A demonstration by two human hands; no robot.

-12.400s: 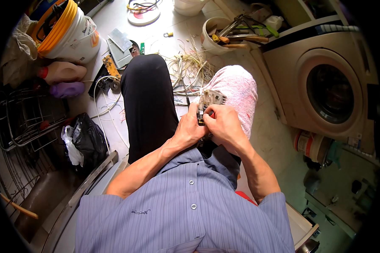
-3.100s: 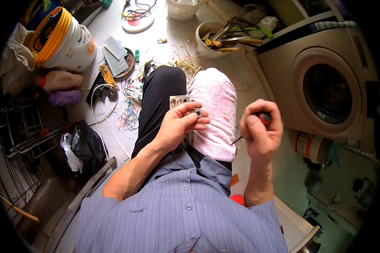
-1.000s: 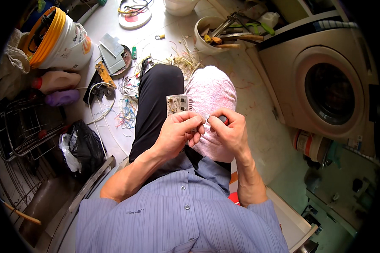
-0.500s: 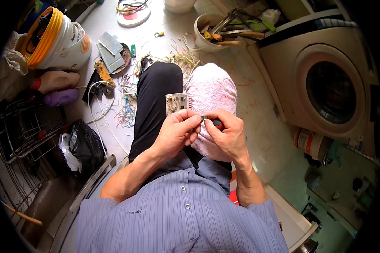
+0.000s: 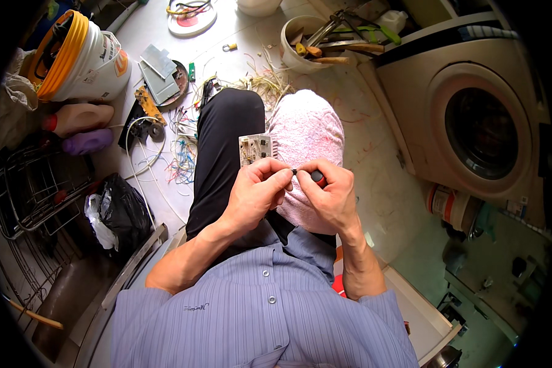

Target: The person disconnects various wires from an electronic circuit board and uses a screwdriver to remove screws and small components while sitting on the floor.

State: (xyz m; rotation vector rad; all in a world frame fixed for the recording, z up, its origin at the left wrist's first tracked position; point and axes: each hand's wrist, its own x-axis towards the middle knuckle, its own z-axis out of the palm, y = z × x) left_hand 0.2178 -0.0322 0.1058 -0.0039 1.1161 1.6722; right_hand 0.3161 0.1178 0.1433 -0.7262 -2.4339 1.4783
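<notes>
My left hand (image 5: 260, 187) is closed, thumb and forefinger pinched at a tiny dark piece (image 5: 294, 172) too small to name. From the other side, my right hand's (image 5: 328, 191) thumb and forefinger meet the same piece. A red-and-black tool handle (image 5: 318, 178) is tucked inside my right hand; the rest of that tool is hidden. Just beyond my left fingers a small circuit board (image 5: 255, 149) with soldered parts lies over my lap. Whether my left hand touches the board, I cannot tell. A pink towel (image 5: 308, 132) covers my right knee.
Cut wires (image 5: 184, 161) and a metal plate (image 5: 161, 76) litter the floor to the left. A bucket of tools (image 5: 302, 52) stands ahead, a washing machine (image 5: 472, 122) at right. On the left are a white-and-yellow bucket (image 5: 95, 64), bottles and a black bag (image 5: 126, 208).
The tiny piece between my fingertips has turned slightly, its shiny pale part no longer showing. Both hands stay nearly in place, and the view has shifted a little.
</notes>
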